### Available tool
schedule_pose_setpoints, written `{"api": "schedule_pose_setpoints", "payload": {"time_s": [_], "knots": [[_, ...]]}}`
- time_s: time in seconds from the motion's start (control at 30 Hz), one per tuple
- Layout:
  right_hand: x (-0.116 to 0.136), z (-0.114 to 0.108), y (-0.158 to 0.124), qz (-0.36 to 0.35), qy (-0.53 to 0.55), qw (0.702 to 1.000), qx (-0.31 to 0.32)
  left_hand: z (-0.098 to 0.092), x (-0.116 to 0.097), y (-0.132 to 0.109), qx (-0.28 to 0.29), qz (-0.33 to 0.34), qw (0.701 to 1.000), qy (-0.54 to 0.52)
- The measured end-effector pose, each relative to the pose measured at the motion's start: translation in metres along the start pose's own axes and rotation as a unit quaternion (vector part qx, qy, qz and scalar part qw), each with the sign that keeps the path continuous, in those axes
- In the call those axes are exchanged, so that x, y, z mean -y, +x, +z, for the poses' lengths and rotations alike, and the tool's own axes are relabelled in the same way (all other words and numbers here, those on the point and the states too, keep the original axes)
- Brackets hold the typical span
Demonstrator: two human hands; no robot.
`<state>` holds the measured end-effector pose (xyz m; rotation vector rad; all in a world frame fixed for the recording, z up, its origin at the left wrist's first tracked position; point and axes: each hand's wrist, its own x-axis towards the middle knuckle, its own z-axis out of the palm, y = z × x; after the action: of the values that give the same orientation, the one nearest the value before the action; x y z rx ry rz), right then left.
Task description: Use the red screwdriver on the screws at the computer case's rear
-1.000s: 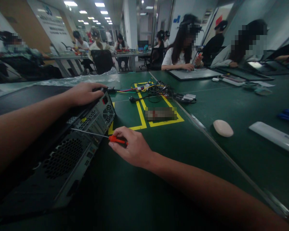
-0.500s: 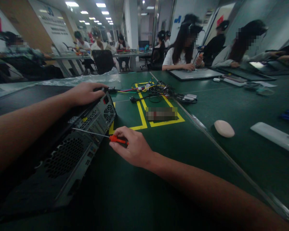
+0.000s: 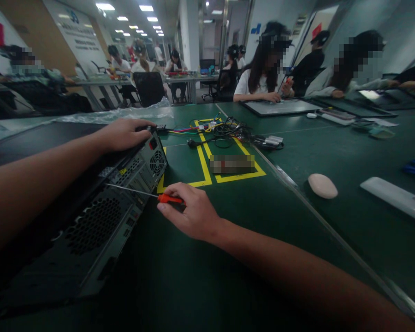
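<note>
Screwdriver [image 3: 172,198] at the rear panel [image 3: 93,226] of a desktop computer case [image 3: 53,133].
The case rests at the left of the green table [image 3: 256,212]. The left hand [image 3: 127,133] lies over its upper edge with fingers extended; the right hand [image 3: 190,210] grips the orange handle between thumb and fingers. The shaft slants to the panel near that edge; whether the tip touches cannot be told. Farther off, a tangle of cables [image 3: 231,127] lies beside and across yellow tape outlines [image 3: 240,177].
</note>
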<state>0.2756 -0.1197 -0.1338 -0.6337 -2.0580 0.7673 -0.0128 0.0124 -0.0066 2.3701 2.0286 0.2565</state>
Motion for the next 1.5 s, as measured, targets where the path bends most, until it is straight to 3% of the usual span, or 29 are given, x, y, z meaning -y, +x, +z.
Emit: {"api": "schedule_pose_setpoints", "payload": {"time_s": [1.5], "knots": [[-0.0018, 0.0025, 0.0005, 0.013, 0.029, 0.999, 0.021, 0.0007, -0.0013, 0.0003, 0.003, -0.001, 1.000, 0.010]]}}
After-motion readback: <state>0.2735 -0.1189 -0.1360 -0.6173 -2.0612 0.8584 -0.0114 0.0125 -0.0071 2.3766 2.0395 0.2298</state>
